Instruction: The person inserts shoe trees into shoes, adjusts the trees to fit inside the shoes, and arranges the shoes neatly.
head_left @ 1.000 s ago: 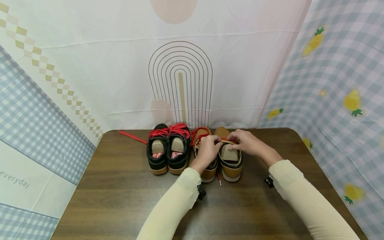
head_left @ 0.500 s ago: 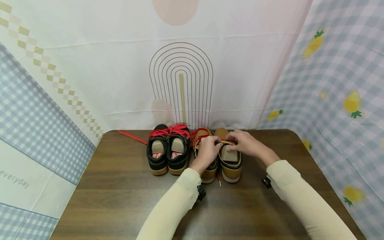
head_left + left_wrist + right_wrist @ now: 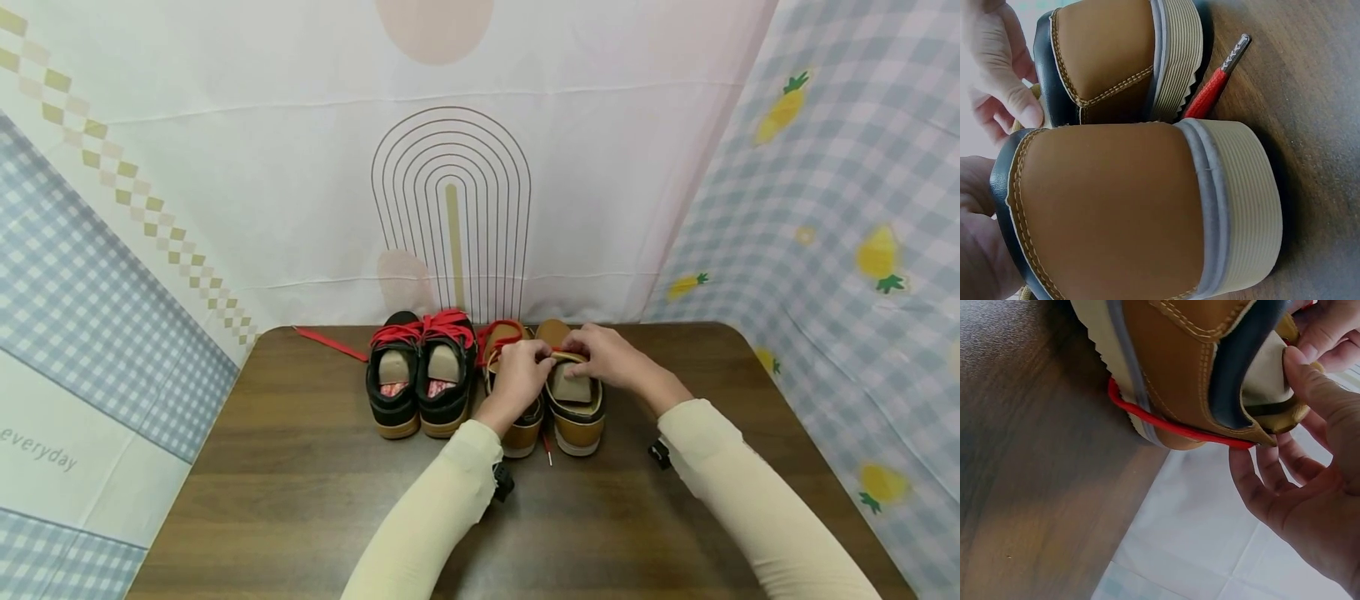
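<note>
A pair of tan shoes with dark collars stands heels toward me, a beige insert in the right one [image 3: 579, 432]. My left hand [image 3: 517, 375] reaches over the left tan shoe [image 3: 519, 440] to the right shoe's tongue opening, its thumb and fingers pinching by a bit of red lace; the exact grip is partly hidden. My right hand [image 3: 1322, 462] holds the shoe's tongue [image 3: 1288, 419] with the thumb, its fingertips against the eyelet flap. A red shoelace [image 3: 1179, 431] runs from under the sole to that flap. Its metal-tipped end [image 3: 1234, 53] lies between the heels.
Two black shoes [image 3: 393, 407] with red laces stand left of the tan pair. One loose red lace end [image 3: 330, 343] extends left across the wooden table [image 3: 300, 500]. A patterned cloth [image 3: 300, 192] hangs behind the table's back edge.
Little differs. My right forearm has drifted slightly left, and the right hand has shifted a touch left at the tongue. The left hand and the shoes stay in place.
</note>
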{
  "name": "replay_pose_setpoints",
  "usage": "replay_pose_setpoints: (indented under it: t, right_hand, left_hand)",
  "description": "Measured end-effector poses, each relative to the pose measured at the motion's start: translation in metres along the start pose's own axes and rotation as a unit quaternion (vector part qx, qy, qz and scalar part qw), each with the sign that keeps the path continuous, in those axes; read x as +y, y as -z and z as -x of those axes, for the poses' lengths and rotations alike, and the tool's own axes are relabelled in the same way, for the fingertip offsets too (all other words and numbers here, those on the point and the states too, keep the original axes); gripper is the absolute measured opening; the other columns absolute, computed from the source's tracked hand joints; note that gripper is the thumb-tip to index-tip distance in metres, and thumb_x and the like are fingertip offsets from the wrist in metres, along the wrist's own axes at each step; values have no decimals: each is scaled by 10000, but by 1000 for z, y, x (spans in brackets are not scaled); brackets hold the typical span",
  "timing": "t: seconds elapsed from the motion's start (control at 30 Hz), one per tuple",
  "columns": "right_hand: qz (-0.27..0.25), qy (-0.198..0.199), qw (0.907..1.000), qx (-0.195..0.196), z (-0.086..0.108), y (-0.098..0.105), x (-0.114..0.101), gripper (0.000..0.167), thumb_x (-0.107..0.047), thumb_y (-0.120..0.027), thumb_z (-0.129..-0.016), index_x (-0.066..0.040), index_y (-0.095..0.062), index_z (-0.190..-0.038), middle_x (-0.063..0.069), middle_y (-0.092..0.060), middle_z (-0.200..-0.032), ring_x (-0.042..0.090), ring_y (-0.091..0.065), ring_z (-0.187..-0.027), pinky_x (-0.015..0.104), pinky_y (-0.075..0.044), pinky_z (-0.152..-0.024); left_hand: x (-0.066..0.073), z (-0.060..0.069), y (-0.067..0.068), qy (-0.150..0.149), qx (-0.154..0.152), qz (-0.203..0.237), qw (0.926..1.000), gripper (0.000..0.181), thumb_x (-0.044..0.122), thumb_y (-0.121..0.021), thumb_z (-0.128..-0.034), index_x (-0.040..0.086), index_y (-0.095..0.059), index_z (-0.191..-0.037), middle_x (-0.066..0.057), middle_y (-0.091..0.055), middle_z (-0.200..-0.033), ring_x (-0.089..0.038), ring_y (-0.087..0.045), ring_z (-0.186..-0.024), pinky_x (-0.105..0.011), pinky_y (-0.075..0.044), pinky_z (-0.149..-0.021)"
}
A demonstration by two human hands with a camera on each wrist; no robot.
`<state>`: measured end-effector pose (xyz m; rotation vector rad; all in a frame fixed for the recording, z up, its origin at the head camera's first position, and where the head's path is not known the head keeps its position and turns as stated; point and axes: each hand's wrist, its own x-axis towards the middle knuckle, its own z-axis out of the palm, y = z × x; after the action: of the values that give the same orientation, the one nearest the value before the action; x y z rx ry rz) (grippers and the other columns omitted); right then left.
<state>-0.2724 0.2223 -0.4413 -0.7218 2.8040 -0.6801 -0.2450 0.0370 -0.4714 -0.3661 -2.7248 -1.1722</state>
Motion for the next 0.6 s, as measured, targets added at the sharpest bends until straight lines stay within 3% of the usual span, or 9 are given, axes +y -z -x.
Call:
replay_pose_setpoints:
  t: [0.6]
  right_hand:
    - [824,196,9941,685,-1,-18,4,271,-203,-888,-821,-126,-653,-933,53,-587,-916,235,-541,-824,419,-476,-754]
  left_hand:
    - [1,-1,-1,60,34,10,10000,48,144,-758,-950,122,-801,-950,-7,-786,-945,-131,-704,-826,-217,-531,-670]
